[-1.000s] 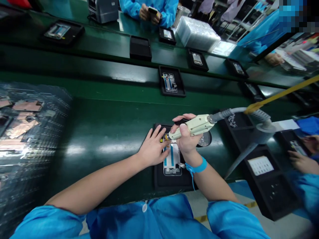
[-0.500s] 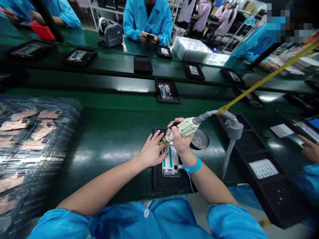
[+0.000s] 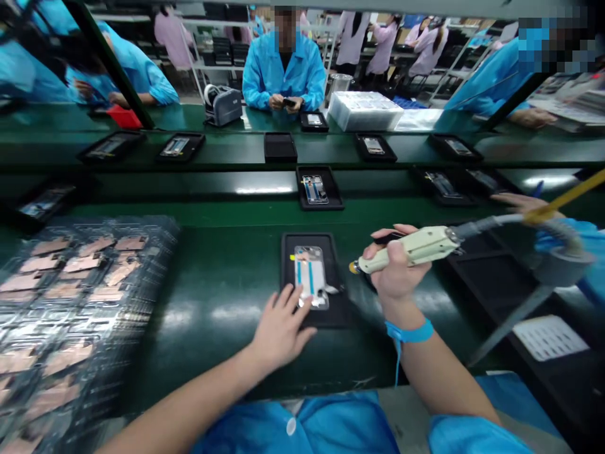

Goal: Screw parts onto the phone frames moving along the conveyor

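Note:
A phone frame [image 3: 317, 274] with blue strips and a yellow tab lies in a black tray [image 3: 290, 252] on the green bench. My left hand [image 3: 281, 331] is open, its fingers spread over the tray's near left side, with the fingertips at the frame's lower edge. To the right, my right hand [image 3: 399, 274] is wrapped round a pale electric screwdriver [image 3: 428, 244]. Its yellow-ringed tip points left, apart from the frame. A small dark piece shows by my right fingers; I cannot tell what it is. A blue strap [image 3: 410, 331] circles my right wrist.
Clear plastic trays [image 3: 165, 252] with copper-coloured parts stack at left. A grey cable holder [image 3: 560, 265] and a black compartment tray [image 3: 496, 284] stand at right. Another phone tray [image 3: 336, 197] lies ahead. A co-worker's hand [image 3: 520, 202] reaches in at right.
My right hand has drawn the screwdriver off the frame, to the right. My left hand has slid down from the frame's upper part. The tray has shifted slightly, and the view has tilted up.

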A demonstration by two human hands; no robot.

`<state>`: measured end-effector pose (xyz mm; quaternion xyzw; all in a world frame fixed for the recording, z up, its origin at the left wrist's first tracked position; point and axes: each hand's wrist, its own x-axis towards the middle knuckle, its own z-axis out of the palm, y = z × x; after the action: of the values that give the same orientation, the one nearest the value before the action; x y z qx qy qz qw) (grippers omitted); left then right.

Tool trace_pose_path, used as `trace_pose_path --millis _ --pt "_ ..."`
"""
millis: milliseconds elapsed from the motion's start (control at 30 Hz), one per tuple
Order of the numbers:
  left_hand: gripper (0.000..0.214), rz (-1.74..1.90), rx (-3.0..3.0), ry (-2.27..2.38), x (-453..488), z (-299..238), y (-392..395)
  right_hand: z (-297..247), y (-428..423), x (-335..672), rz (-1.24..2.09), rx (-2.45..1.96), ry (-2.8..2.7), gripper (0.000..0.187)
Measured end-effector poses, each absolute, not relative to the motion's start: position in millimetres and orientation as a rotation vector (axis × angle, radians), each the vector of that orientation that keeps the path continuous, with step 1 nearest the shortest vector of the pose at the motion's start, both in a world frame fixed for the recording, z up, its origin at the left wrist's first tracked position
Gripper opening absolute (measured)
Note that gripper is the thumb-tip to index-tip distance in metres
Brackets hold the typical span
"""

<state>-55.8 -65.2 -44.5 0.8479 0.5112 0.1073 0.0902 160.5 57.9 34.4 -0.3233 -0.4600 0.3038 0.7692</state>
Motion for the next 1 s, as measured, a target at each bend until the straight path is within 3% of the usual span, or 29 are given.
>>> trace_pose_path --millis 233,367,733,867,1000 --pt "0.039 0.643 2.402 2.045 -158 -45 82 14 64 187 0.601 -0.792 -0.982 0.028" --pt "0.039 0.755 2.293 2.247 -172 -38 139 5 63 189 0.622 -0.848 -1.018 0.03" --pt "0.04 0.719 2.314 1.934 -51 -54 228 -1 56 191 0.639 -0.909 -1.092 0.028" --pt "0.029 0.771 2.242 1.904 -43 -47 248 -6 56 191 0.666 -0.942 -1.114 0.028" --pt "0.016 0.882 2.22 1.832 -49 -41 221 -6 59 195 0.624 -0.992 -1.175 0.036"
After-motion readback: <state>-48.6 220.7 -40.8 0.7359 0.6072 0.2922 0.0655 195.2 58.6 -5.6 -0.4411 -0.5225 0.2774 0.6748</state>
